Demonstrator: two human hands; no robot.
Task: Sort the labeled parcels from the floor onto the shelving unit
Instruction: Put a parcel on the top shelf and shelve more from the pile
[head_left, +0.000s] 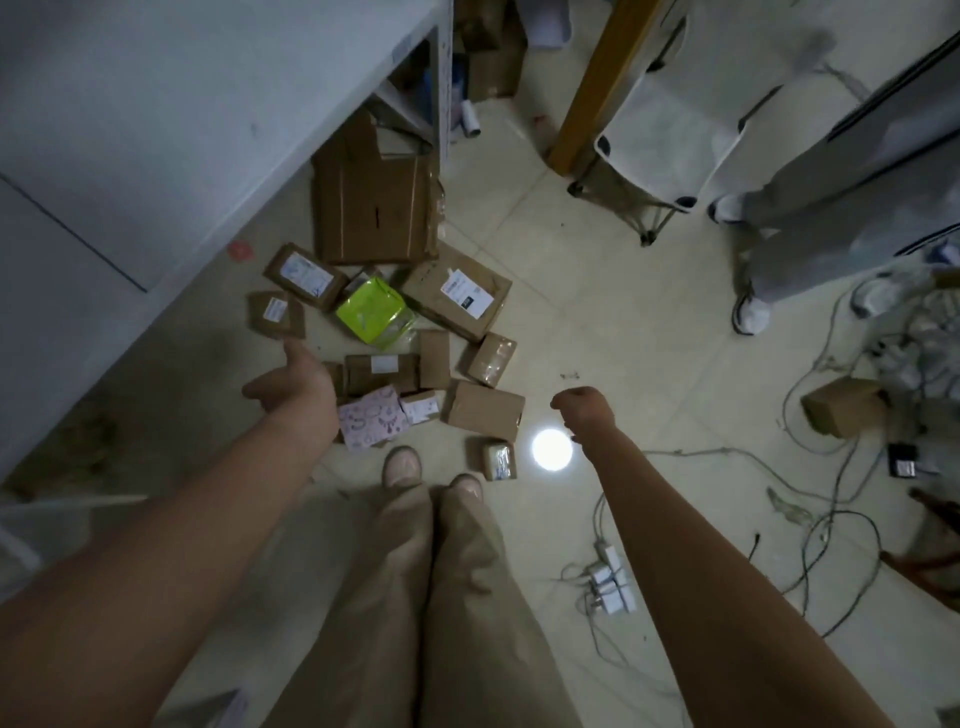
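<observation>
Left hand (296, 382) fingers loose, empty; right hand (582, 410) fingers seemingly curled, above floor parcels (457, 296)

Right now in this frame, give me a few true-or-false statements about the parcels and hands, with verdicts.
1. The left hand grips a parcel. False: it holds nothing.
2. A lime-green package lies among the brown parcels on the floor. True.
3. The pink patterned parcel lies on top of the lime-green package. False: they lie apart, the pink one by the shoes.
4. A second person's legs show at the right. True.
</observation>
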